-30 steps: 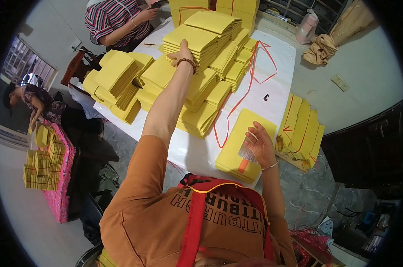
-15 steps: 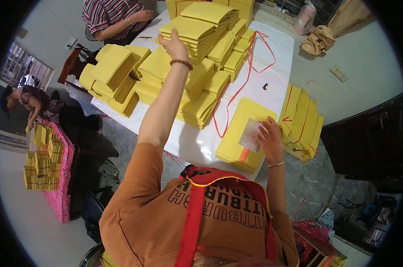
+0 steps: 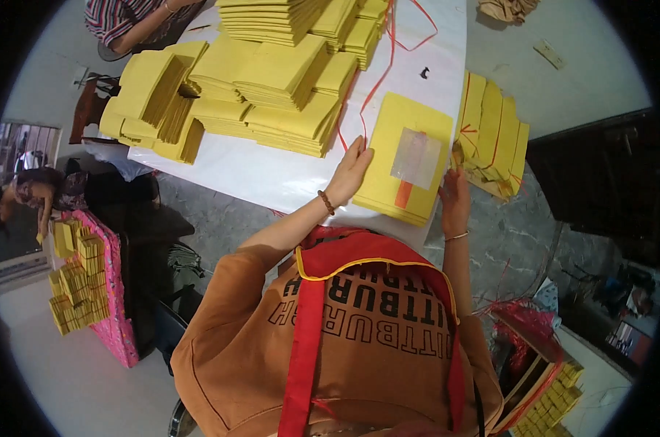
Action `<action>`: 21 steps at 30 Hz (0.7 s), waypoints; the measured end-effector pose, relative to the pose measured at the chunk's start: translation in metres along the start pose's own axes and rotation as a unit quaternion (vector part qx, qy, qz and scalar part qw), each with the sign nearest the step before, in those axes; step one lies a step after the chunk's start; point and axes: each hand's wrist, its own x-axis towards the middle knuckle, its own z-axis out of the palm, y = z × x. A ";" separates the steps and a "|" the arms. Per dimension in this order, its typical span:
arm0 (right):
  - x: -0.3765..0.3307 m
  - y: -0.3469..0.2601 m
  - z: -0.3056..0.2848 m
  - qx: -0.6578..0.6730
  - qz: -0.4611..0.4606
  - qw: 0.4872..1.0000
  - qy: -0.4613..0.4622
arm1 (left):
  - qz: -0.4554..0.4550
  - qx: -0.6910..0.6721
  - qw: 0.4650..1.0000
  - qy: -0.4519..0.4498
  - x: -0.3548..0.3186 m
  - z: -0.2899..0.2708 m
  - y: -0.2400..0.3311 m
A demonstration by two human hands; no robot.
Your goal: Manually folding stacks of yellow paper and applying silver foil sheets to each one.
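A stack of yellow paper sheets [image 3: 388, 124] lies at the table's near right edge. Its top sheet carries a silvery square [image 3: 416, 158] and an orange strip. My left hand [image 3: 348, 175] grips the stack's left edge, fingers close together, near a loose red ribbon [image 3: 374, 91]. Along the right edge is my right hand [image 3: 455, 202], its fingers curled against the stack and partly hidden. Left of them, folded yellow paper bundles [image 3: 286, 73] rise in a large stepped pile.
Tied yellow bundles [image 3: 490, 131] stand beyond the table's right side. A small black object [image 3: 425, 73] lies on the white tabletop [image 3: 424, 54]. Another person's arm [image 3: 144, 29] shows at the far left. A second person [image 3: 42, 186] bends over a pink-covered table [image 3: 111, 277] with more bundles.
My left hand has come down from the tall pile to the stack's left edge. The right hand has moved off the top sheet to the right edge. The view has shifted.
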 end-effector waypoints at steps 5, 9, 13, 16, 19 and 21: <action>-0.013 0.014 0.014 0.077 0.030 0.996 -0.022 | -0.046 -0.044 0.996 -0.061 -0.001 0.000 -0.012; -0.024 0.010 0.026 0.104 0.051 0.991 -0.061 | -0.040 0.008 0.997 -0.073 -0.004 0.007 -0.004; -0.026 0.010 0.030 0.077 0.030 0.996 -0.022 | 0.007 0.035 0.998 -0.050 -0.010 0.017 0.005; -0.024 0.012 0.031 0.065 0.014 0.997 -0.036 | -0.003 -0.033 0.998 -0.055 -0.008 0.013 0.005; -0.021 0.010 0.028 0.062 0.042 0.996 -0.047 | -0.046 -0.069 0.994 -0.065 -0.004 0.008 -0.002; -0.016 0.014 0.020 0.070 0.022 0.996 -0.046 | -0.093 -0.094 0.988 -0.082 -0.007 0.007 0.020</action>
